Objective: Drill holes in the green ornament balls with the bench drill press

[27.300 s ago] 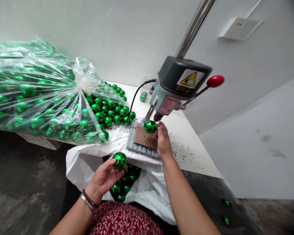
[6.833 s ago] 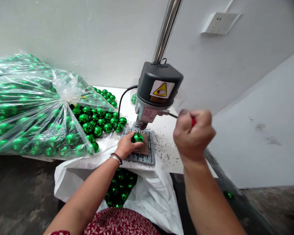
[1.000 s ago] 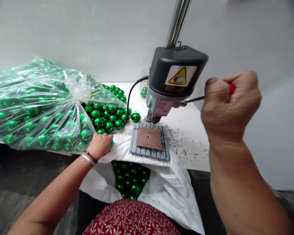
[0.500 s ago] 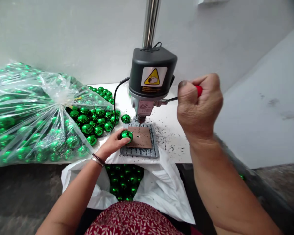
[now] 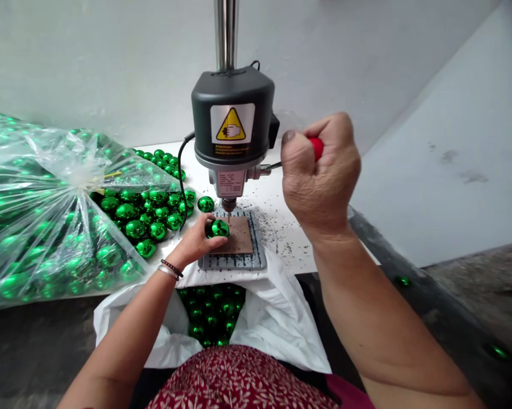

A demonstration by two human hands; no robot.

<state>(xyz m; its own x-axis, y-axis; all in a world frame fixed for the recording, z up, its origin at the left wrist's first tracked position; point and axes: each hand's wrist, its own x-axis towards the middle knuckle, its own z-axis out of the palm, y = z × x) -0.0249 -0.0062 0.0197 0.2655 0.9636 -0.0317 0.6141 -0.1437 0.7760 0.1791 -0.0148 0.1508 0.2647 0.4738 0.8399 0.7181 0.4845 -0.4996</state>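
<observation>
A dark grey drill press (image 5: 234,119) stands on a white table, its thin bit pointing down over a brown board (image 5: 241,240) on a slotted metal base (image 5: 256,261). My left hand (image 5: 198,238) holds a shiny green ball (image 5: 219,228) between thumb and fingers, over the board's left part and close beside the bit. My right hand (image 5: 322,170) is wrapped round the red knob (image 5: 316,149) of the lever at the press's right side. Another green ball (image 5: 205,204) lies loose behind my left hand.
A large clear plastic bag (image 5: 68,227) of green balls covers the table's left side, with loose balls beside it. A white bag (image 5: 273,324) with green balls hangs open at my lap. Dark shavings litter the white table (image 5: 288,233). Two green balls are on the floor at right.
The camera view has shifted, so the press appears further left. My left hand has brought the green ball to the right over the board, nearer the bit. My right hand still grips the knob.
</observation>
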